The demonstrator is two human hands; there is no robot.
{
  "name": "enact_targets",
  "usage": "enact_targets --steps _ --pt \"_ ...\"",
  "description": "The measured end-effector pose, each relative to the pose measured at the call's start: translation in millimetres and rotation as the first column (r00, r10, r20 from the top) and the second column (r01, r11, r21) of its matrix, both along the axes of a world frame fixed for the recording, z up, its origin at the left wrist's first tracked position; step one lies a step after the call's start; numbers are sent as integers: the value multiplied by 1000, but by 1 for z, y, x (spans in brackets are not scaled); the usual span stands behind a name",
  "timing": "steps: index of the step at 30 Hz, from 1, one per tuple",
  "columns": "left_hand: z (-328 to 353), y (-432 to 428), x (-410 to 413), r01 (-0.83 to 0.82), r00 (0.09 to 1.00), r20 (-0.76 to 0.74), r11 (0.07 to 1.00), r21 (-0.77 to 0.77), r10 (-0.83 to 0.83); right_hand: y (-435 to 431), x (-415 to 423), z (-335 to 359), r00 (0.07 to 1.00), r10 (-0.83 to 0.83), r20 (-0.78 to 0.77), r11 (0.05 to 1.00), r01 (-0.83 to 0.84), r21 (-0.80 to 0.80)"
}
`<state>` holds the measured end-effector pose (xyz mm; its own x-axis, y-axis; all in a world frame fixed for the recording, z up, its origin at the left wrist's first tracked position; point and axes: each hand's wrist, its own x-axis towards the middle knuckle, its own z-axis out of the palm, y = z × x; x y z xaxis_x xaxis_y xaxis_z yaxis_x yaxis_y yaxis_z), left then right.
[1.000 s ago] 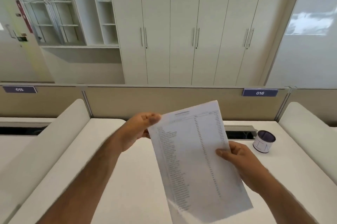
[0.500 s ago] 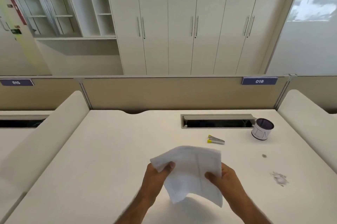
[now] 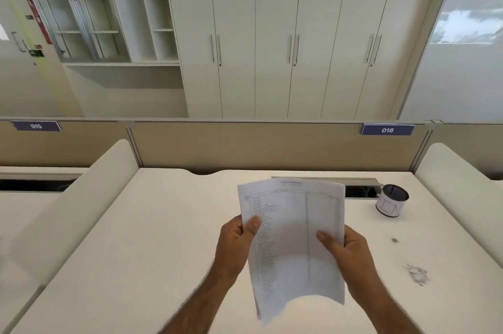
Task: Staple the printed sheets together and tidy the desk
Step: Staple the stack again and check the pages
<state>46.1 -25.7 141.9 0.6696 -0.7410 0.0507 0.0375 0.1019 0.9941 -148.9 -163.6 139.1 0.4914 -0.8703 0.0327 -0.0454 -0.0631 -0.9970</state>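
Observation:
I hold the printed sheets (image 3: 294, 227) upright above the white desk (image 3: 152, 246), their printed side facing me and the bottom edge curling. My left hand (image 3: 236, 244) grips the left edge, thumb on the front. My right hand (image 3: 345, 252) grips the right edge, thumb across the print. No stapler shows in view; the paper hides the desk part behind it.
A small dark-rimmed white cup (image 3: 390, 203) stands at the back right beside a cable slot (image 3: 359, 189). A pile of paper scraps (image 3: 416, 275) and a small speck (image 3: 394, 240) lie on the right. Padded dividers (image 3: 81, 203) flank the desk; a beige partition (image 3: 245, 143) closes the back.
The sheets went from raised and tilted, down to a bent bundle low over the desk, and are now lifted upright again. The yellow-tipped items by the slot are hidden behind the paper.

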Motion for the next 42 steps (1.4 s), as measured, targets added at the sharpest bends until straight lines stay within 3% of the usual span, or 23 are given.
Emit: enact_targets --steps 9,17,25,30,42 --pt "-30 8 -17 1 999 -44 999 41 0 13 -7 -48 995 -62 -81 995 68 69" --pt "-63 23 -13 -43 994 -89 986 161 58 27 -11 -57 994 25 -105 996 -16 86" --pt "-65 21 -18 -24 999 -20 966 256 30 30 -11 -62 979 4 -204 998 9 65" --pt "-2 10 0 -29 999 23 990 141 25 21 -18 -19 999 -14 -48 992 20 122" --pt "93 -6 5 -144 964 -246 975 -168 100 7 -10 75 986 114 125 989 -124 81"
